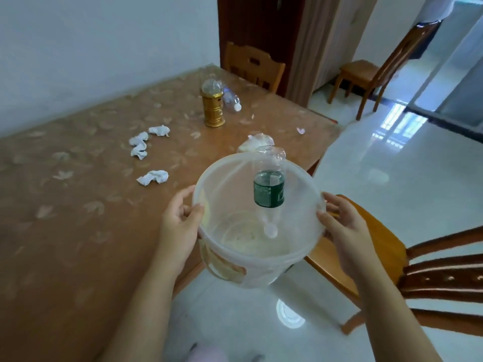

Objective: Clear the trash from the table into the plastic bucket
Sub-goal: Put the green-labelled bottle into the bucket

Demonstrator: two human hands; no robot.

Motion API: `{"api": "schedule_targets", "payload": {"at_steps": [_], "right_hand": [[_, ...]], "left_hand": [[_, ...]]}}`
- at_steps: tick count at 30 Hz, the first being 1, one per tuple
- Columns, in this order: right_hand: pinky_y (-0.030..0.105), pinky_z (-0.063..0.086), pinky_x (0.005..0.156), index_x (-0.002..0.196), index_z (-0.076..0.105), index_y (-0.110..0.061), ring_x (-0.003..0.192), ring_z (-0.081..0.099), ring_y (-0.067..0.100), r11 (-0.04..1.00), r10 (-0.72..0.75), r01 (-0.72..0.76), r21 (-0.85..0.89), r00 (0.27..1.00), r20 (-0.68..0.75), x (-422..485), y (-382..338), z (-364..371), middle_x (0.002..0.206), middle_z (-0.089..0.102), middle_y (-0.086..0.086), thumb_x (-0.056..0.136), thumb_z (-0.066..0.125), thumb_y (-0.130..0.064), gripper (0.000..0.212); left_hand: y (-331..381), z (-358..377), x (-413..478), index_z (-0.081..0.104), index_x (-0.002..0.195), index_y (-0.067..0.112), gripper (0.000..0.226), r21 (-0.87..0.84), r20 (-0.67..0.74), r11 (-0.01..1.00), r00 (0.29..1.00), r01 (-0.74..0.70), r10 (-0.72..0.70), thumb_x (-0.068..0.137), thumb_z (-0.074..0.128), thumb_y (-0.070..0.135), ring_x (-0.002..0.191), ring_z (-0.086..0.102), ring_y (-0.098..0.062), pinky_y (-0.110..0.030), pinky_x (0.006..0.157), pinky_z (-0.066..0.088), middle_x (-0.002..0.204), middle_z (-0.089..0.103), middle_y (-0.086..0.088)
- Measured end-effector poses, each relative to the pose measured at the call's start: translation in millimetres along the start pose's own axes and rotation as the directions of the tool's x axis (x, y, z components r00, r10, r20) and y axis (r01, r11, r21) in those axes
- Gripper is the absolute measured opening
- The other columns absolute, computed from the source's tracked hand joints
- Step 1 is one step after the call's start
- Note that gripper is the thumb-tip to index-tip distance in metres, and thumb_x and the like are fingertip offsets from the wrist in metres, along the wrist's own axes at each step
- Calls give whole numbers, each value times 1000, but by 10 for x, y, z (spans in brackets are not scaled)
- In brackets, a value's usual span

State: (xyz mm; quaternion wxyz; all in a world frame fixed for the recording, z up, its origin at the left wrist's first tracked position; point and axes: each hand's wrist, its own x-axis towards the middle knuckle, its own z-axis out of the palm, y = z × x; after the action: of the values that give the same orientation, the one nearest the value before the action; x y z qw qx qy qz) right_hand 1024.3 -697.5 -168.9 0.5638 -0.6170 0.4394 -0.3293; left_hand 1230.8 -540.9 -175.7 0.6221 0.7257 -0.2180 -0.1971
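A translucent plastic bucket (224,178) is held off the table's near edge. My left hand (180,226) grips its left rim and my right hand (345,226) grips its right rim. Inside it, a clear bottle with a green label (269,189) points cap down. On the table lie several crumpled white tissues (154,177), with more of them further back (139,146). Another clear bottle (232,100) lies on its side near the far end. A crumpled pale wrapper (257,142) sits just behind the bucket's rim.
A gold cylindrical lantern (213,107) stands on the brown patterned table (78,205) beside the lying bottle. A wooden chair (379,257) is at my right, another (252,65) at the table's far end, a third (366,74) across the shiny tiled floor.
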Motion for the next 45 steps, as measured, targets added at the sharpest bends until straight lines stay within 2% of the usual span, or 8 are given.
{"api": "schedule_targets", "payload": {"at_steps": [5,14,20,25,32,38,41,45], "right_hand": [[21,53,64,111,57,-33,90,61,11,1000,12,-13,4,991,136,505,2,184,98,61,-14,86,57,-23,26],[45,54,81,118,54,-23,99,59,24,1000,-10,14,-11,958,285,1333,-129,756,111,60,5,87,56,-20,31],[44,55,82,103,56,-35,99,60,24,1000,-22,26,-6,921,389,1813,-303,1167,108,60,4,87,55,-21,21],[46,54,82,121,53,-18,98,61,26,1000,-10,16,-11,912,411,2079,-341,1404,110,60,7,87,54,-19,33],[36,55,68,107,59,-30,94,63,24,999,-2,-14,31,876,483,2441,-311,1566,107,62,3,87,55,-16,25],[44,53,79,100,60,-35,95,62,23,999,7,-30,31,823,568,2798,-304,1676,102,62,0,86,57,-15,24],[39,53,78,109,60,-27,99,61,24,1000,10,-14,1,781,625,2994,-315,1665,106,62,4,86,57,-16,26],[50,50,86,115,58,-20,103,59,27,999,7,20,-29,713,702,3283,-336,1666,109,63,9,86,57,-16,29]], "left_hand": [[-7,-1,196,57,107,36,33,-5,-124,999,991,49,-49,88,53,10,49,57,-5,-23,50,47,57,56,3],[-49,-79,928,57,100,41,35,-41,-275,997,959,65,-74,86,54,9,49,57,0,-13,46,46,60,60,6],[-52,-176,1342,59,113,30,37,-81,-343,992,932,92,-115,84,54,7,53,60,-6,-19,47,50,78,65,-4],[-31,-246,1606,57,106,37,38,-85,-362,994,928,63,-89,83,56,7,45,55,-3,-16,42,44,57,61,9],[5,-226,1719,56,105,38,42,-42,-414,998,909,45,-58,83,57,3,42,53,-4,-15,42,42,50,57,10],[85,-38,1792,59,104,37,37,-35,-548,997,833,70,-78,80,56,10,41,53,-1,-14,40,41,51,58,11],[148,108,1795,60,97,43,32,-39,-610,995,787,88,-93,74,55,21,44,54,-3,-18,41,45,53,61,15],[206,332,1835,60,96,42,34,-70,-701,994,704,88,-112,79,58,13,43,52,1,-16,40,42,53,60,18]]}}
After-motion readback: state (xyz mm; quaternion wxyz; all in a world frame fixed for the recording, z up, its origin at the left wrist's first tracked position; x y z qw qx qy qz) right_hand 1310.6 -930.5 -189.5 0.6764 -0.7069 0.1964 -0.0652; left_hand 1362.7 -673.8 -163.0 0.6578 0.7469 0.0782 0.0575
